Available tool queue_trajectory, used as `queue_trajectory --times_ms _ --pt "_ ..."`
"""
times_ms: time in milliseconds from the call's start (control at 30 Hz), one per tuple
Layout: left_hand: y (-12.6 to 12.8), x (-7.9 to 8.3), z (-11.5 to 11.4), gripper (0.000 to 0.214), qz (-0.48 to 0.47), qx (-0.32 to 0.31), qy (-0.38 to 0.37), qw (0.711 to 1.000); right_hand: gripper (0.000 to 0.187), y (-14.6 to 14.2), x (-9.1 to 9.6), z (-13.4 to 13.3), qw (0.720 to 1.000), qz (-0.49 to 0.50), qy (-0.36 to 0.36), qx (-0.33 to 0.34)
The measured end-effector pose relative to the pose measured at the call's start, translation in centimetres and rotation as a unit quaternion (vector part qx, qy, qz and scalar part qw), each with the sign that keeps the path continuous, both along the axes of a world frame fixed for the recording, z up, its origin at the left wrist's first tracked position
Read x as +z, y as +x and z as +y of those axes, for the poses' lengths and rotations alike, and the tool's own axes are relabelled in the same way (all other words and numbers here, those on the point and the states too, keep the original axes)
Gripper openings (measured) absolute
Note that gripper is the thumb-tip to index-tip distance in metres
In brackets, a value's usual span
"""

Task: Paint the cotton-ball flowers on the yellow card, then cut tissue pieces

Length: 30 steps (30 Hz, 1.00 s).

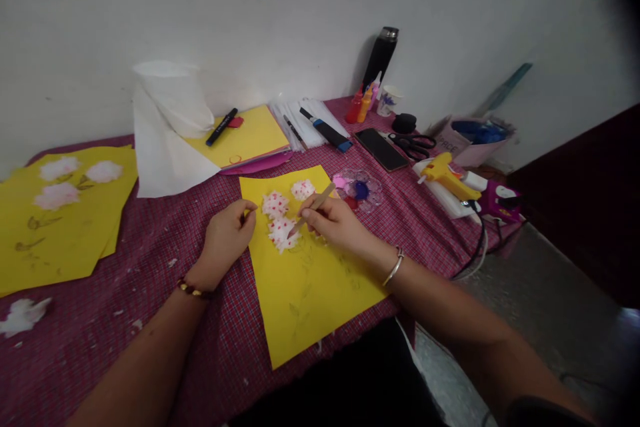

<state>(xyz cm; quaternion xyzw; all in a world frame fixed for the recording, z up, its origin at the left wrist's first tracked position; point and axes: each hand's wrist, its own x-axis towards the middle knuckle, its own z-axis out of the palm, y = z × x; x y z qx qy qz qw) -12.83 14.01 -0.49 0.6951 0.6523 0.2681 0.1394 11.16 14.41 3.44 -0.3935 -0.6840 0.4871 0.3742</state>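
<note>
On the checked cloth of the desk (185, 347), we have a yellow sheet (300, 307) set before us, and three white puffs (283, 233) dotted with red lie on its far part. Our right hand (333, 221) is over the sheet, its fingers pinched closed around a thin brush (325, 194) whose reddish tip is at the nearest puff; we cannot tell whether it touches. Our left hand (227, 237) is at the sheet's left edge, fingers loosely curled and partly open, with nothing visible in them; we cannot tell whether they press on the paper.

Just beside the sheet's far right corner we see a clear palette (369, 199) with pink, blue and red paint. Beyond the sheet to the right are a phone (381, 149) and paint bottles (366, 107); well to its left lie other yellow sheets (65, 240) bearing pale puffs.
</note>
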Motion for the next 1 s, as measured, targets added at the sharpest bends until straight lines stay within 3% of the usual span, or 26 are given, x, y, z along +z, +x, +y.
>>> queue_trajectory --times_ms 100,300,767,1000 --pt "0.0 0.0 0.0 0.023 0.003 -0.001 0.002 1.0 0.021 0.1 -0.2 0.3 1.0 0.009 0.009 -0.026" --pt "0.0 0.0 -0.1 0.024 0.0 0.001 0.002 1.0 0.022 0.3 -0.9 0.7 0.997 0.048 -0.04 -0.032" --pt "-0.1 0.0 0.0 0.024 0.003 -0.002 0.005 1.0 0.019 0.0 -1.1 0.5 0.998 0.017 0.036 -0.043" --pt "0.0 0.1 0.0 0.025 0.003 -0.002 0.003 1.0 0.018 0.1 -1.5 0.5 0.999 -0.013 0.034 -0.033"
